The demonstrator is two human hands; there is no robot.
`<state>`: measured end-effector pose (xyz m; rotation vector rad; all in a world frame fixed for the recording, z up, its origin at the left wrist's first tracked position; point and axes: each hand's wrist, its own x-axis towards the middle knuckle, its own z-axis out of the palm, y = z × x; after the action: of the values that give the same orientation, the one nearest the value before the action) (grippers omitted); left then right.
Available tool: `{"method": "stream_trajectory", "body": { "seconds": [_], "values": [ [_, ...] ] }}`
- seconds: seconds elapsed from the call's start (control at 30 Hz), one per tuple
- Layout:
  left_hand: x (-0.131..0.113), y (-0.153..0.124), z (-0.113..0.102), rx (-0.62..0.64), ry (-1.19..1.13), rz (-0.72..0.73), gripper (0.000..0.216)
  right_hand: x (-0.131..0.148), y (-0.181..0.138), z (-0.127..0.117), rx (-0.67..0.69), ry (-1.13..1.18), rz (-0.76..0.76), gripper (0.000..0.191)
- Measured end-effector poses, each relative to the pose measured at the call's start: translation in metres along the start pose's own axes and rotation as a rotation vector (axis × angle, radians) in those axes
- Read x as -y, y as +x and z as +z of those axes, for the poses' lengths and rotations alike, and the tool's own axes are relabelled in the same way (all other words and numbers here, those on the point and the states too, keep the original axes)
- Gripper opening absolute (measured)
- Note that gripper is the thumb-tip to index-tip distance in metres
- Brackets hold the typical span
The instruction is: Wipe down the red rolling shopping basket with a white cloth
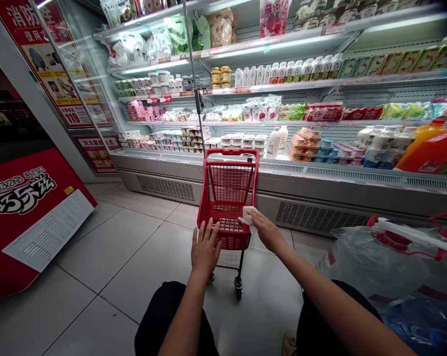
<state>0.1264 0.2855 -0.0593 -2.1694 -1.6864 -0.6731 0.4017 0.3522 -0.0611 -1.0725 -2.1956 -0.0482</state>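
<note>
A small red shopping cart point(231, 185) with a slotted plastic basket stands on the floor in front of me. My right hand point(262, 225) grips a crumpled white tissue point(249, 217) at the basket's right rim. At the near left corner of the basket is my left hand point(205, 245), its fingers spread and nothing in them. Whether those fingertips touch the rim I cannot tell. Below the basket, thin dark legs run down to the wheels point(238, 288).
Behind the cart runs an open refrigerated shelf point(297, 173) stocked with bottles, cups and packs. A red freezer cabinet point(41, 217) stands on the left. Large clear water bottles point(375, 262) are close by on the right. Grey tiles point(123, 257) cover the floor.
</note>
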Motion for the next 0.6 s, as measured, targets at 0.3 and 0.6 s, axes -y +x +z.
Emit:
{"method": "stream_trajectory", "body": {
  "seconds": [0.3, 0.6],
  "values": [
    [-0.016, 0.007, 0.004, 0.028, -0.064, 0.027, 0.076, 0.032, -0.038, 0.008, -0.082, -0.019, 0.108, 0.078],
    [-0.019, 0.000, 0.007, 0.011, -0.078, 0.032, 0.103, 0.100, -0.008, 0.050, -0.081, -0.052, 0.007, 0.062]
  ]
}}
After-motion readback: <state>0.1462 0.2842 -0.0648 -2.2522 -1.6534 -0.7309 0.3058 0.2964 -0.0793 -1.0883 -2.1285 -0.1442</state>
